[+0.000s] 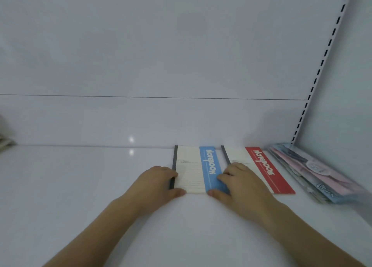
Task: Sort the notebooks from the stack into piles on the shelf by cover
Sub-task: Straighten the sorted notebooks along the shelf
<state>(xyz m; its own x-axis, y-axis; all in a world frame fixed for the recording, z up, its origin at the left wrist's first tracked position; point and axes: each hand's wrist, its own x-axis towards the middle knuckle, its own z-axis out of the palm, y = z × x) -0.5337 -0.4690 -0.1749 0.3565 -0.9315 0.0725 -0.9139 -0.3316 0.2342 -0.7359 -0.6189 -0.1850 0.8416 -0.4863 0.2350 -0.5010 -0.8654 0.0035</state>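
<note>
A cream notebook with a blue "Notebook" band (193,166) lies flat on the white shelf (80,186), with more of the same pile under it. My left hand (155,183) grips its dark spine edge and near corner. My right hand (241,184) holds its right edge on the blue band. Just to the right lies a matching notebook with a red band (265,170), its left part hidden by my right hand. Further right, a slanted stack of pink and blue notebooks (314,172) leans in the corner.
The shelf's white back panel (161,115) stands right behind the notebooks. A slotted upright (314,81) runs up at the right. Some blurred items (5,142) sit at the far left edge.
</note>
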